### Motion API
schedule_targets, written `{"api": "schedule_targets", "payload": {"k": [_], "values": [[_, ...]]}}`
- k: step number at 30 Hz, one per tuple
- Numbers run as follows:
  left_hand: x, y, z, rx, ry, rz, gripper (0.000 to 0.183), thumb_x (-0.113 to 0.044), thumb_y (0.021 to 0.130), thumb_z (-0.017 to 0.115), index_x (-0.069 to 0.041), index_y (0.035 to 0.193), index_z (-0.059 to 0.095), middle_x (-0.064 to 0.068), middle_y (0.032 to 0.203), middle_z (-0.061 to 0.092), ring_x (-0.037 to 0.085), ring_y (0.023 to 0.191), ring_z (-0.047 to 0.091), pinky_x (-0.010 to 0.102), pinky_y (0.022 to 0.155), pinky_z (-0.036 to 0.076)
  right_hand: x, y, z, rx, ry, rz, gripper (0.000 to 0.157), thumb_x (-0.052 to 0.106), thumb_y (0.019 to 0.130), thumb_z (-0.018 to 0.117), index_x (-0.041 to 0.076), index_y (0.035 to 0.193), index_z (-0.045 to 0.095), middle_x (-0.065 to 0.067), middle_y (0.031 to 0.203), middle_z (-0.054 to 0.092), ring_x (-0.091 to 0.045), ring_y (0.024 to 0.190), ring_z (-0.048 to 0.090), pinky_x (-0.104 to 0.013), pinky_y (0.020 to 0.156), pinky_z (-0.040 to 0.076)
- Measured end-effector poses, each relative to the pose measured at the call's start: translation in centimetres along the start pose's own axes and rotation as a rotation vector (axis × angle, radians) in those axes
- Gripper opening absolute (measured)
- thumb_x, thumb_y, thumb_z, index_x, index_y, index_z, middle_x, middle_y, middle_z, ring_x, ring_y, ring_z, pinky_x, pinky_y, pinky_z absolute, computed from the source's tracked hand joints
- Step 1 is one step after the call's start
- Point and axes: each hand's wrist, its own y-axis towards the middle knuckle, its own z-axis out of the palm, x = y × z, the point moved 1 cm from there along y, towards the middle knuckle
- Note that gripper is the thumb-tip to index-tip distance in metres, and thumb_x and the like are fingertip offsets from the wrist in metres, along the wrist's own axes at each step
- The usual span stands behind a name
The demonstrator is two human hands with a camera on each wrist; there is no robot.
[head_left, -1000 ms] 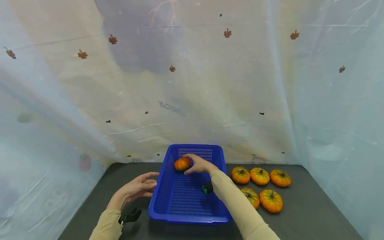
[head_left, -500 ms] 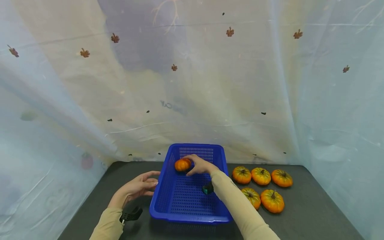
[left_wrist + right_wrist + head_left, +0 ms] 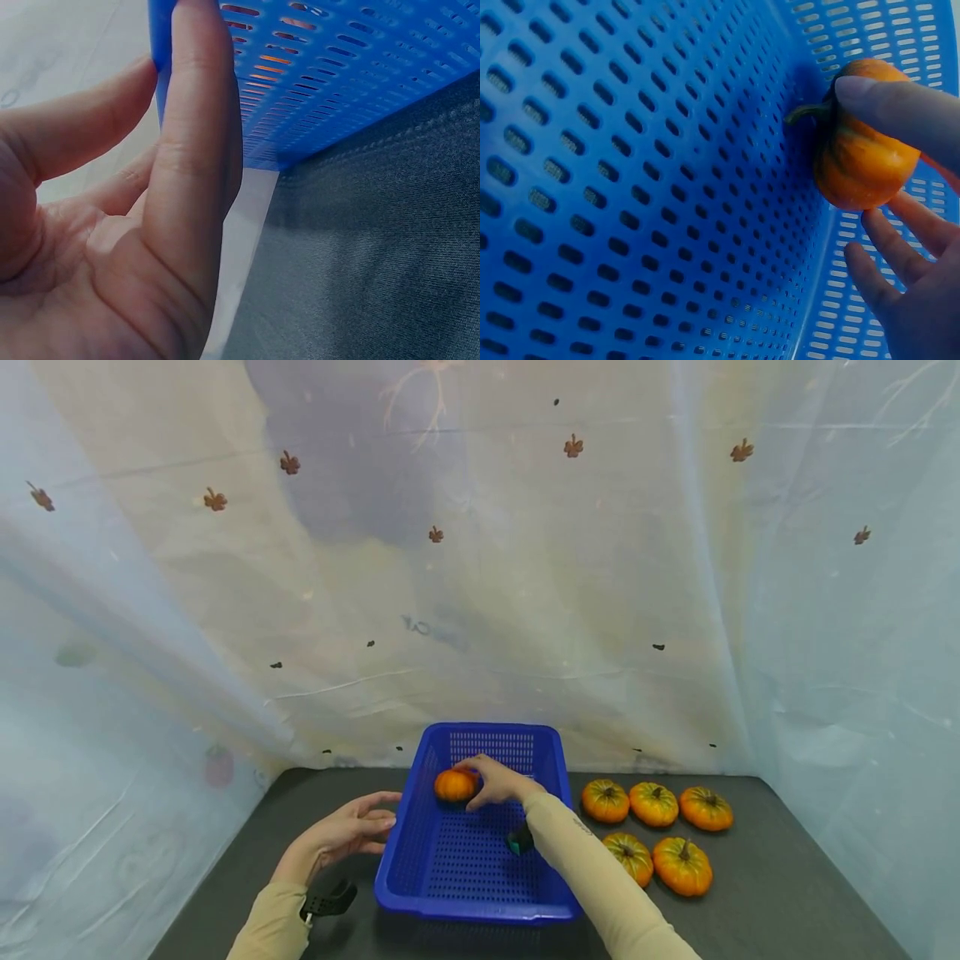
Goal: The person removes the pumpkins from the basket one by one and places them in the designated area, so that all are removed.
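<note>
Inside the blue plastic basket [image 3: 480, 914], toward its far left, my right hand [image 3: 501, 781] holds a small orange pumpkin [image 3: 454, 785]. In the right wrist view, the thumb lies across this pumpkin [image 3: 862, 161] and fingers reach round its far side; its green stem points at the basket's perforated surface. Whether it touches the basket floor I cannot tell. At the basket's left side, my left hand [image 3: 341, 831] touches the rim from outside with fairly straight fingers. The left wrist view shows the index finger [image 3: 191, 150] and thumb tip against that rim.
Several orange-yellow pumpkins [image 3: 654, 803] sit in two rows on the dark table [image 3: 780, 877], right of the basket; my right forearm partly covers one. A patterned sheet [image 3: 525, 610] hangs behind and along both sides. A black wrist strap [image 3: 330, 899] is on my left wrist.
The pumpkin in my right hand has shifted slightly downward and toward me within the basket. My left hand stays at the rim. The whole head view has shifted a little.
</note>
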Motion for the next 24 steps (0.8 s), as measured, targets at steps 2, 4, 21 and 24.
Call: {"api": "schedule_targets", "payload": {"k": [2,4,21,24], "values": [[0.0,0.0,0.0,-0.002,0.000,-0.001,0.064,-0.010,0.097,0.056,-0.001,0.148,0.019,0.018,0.119,0.060,0.030,0.105,0.062,0.046,0.087,0.051,0.0,0.0,0.1,-0.005,-0.004,-0.014,0.068,0.006,0.077,0.080,0.006,0.137,0.048,-0.013,0.136,0.047,-0.028,0.121,0.047,-0.044,0.101,0.041],[0.0,-0.1,0.1,-0.004,0.000,-0.003,0.064,-0.011,0.097,0.056,-0.001,0.149,0.020,0.019,0.120,0.060,0.030,0.106,0.061,0.047,0.088,0.051,-0.1,0.1,0.2,-0.002,0.006,-0.020,0.067,0.006,0.077,0.080,0.006,0.136,0.049,-0.012,0.133,0.050,-0.027,0.120,0.048,-0.042,0.099,0.042],[0.0,-0.1,0.2,0.009,0.005,0.006,0.061,-0.009,0.098,0.054,0.000,0.148,0.020,0.020,0.122,0.059,0.031,0.105,0.061,0.047,0.089,0.050,0.5,0.5,1.4,0.002,-0.025,0.000,0.071,0.020,0.071,0.087,0.006,0.130,0.050,-0.008,0.126,0.046,-0.021,0.113,0.048,-0.031,0.094,0.045],[0.0,-0.1,0.2,0.017,0.007,0.013,0.060,-0.009,0.099,0.053,0.000,0.148,0.020,0.020,0.122,0.058,0.031,0.106,0.061,0.047,0.089,0.050,0.7,0.6,1.5,0.001,-0.052,0.005,0.072,0.021,0.070,0.088,0.006,0.128,0.050,-0.007,0.123,0.045,-0.019,0.110,0.048,-0.031,0.094,0.045]]}}
